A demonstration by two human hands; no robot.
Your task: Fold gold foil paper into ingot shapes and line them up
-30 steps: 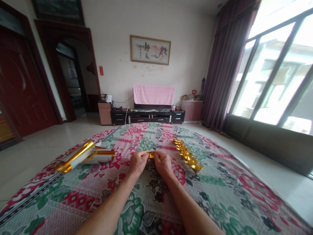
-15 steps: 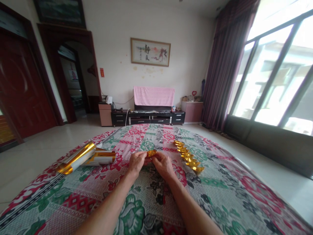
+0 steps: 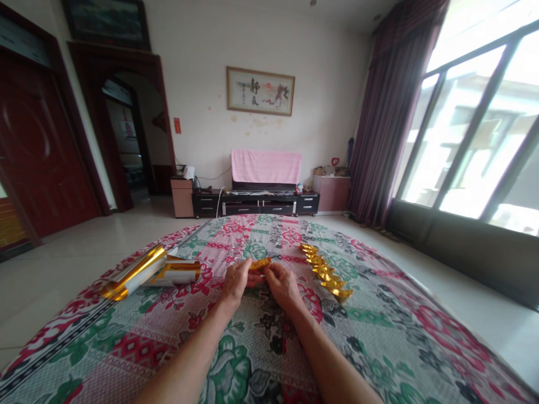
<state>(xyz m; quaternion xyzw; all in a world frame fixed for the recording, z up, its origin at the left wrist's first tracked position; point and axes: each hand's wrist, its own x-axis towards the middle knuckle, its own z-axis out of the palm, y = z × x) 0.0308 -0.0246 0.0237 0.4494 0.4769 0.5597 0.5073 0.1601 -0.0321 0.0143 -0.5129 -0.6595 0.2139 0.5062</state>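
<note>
The gold foil piece (image 3: 261, 262) is located between my hands, over the patterned tablecloth (image 3: 229, 367). My left hand (image 3: 236, 280) grips its left end; my right hand (image 3: 283, 282) pinches its right end. Folded gold pieces (image 3: 324, 271) form a row at right. Rolled gold sheets (image 3: 141, 272) lie at left. Beyond, a pink cloth (image 3: 266, 166) hangs above a black cabinet (image 3: 206, 205).

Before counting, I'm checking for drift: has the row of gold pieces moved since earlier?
No; against the tablecloth, the row of gold pieces hasn't shifted.
</note>
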